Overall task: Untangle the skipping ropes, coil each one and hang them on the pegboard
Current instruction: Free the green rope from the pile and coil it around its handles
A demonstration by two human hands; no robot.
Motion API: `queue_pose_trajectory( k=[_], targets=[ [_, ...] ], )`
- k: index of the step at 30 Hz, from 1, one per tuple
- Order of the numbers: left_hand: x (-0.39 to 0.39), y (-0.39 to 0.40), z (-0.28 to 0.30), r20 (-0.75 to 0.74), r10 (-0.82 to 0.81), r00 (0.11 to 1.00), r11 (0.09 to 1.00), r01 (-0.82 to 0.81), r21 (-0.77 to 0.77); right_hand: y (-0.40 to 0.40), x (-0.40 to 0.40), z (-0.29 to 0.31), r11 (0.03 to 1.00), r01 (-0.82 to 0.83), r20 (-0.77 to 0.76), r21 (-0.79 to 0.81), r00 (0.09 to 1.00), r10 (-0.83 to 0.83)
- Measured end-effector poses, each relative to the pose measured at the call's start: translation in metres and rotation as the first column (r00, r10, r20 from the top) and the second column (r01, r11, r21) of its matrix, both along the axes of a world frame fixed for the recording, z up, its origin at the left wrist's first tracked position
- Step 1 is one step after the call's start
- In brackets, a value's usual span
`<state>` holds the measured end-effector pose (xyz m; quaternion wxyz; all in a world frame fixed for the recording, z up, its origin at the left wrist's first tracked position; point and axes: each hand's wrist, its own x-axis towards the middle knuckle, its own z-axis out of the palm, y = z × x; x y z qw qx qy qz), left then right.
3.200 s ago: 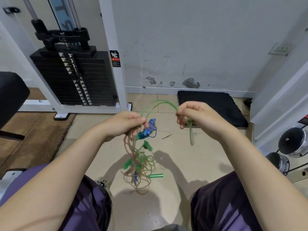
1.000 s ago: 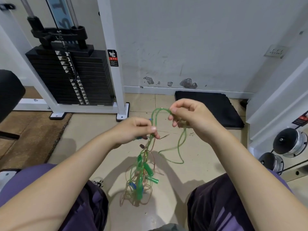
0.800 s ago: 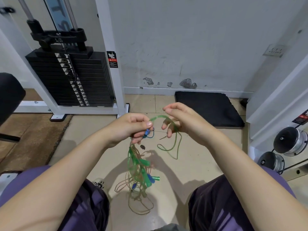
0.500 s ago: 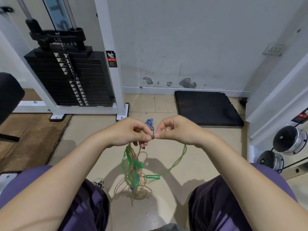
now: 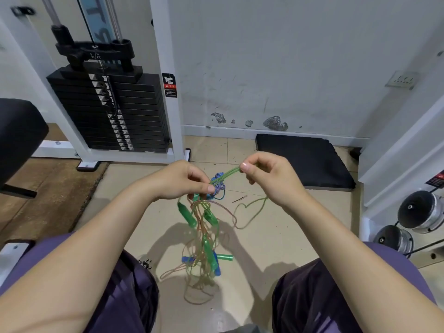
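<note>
A tangle of skipping ropes hangs between my knees, made of green and brownish cords with green and blue handles. A blue-white braided knot sits at its top. My left hand pinches the tangle just below that knot. My right hand pinches a doubled green cord pulled taut up and right from the knot. A slack green loop trails below my right wrist. The lowest coils rest on the floor. No pegboard is in view.
A weight-stack machine with a white frame stands at the back left. A black mat lies by the wall to the right. Round dumbbells sit at the far right, and a black padded seat at the left edge.
My right hand has moved up and right, away from my left hand, drawing a doubled green cord out of the knot. My left hand keeps its hold at the top of the tangle.
</note>
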<state>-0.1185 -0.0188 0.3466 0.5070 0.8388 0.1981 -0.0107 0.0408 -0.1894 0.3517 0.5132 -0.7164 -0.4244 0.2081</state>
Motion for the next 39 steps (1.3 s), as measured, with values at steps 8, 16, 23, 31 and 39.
queue_pose_trajectory(
  k=[8,16,23,31,39],
  targets=[
    [0.001,-0.016,-0.001,0.067,0.018,0.998,0.998,-0.014,-0.053,0.0,-0.009,-0.005,0.921,-0.333,-0.285,-0.201,0.92,0.27],
    [-0.003,0.003,0.0,-0.017,0.099,0.995,0.985,-0.096,0.14,0.001,0.0,-0.004,0.902,-0.191,0.104,-0.387,0.963,0.249],
    [-0.011,0.019,-0.004,-0.1,0.215,0.971,0.903,-0.159,0.398,-0.007,0.024,-0.003,0.93,0.034,0.158,-0.366,0.987,0.026],
    [0.001,-0.002,-0.006,0.001,0.127,0.992,0.99,-0.127,0.069,0.002,0.003,-0.006,0.825,-0.036,0.311,-0.564,0.916,0.252],
    [0.004,-0.007,-0.014,-0.004,0.091,0.996,0.994,-0.091,-0.053,0.001,0.001,-0.003,0.93,-0.097,0.008,-0.354,0.994,0.106]
  ],
)
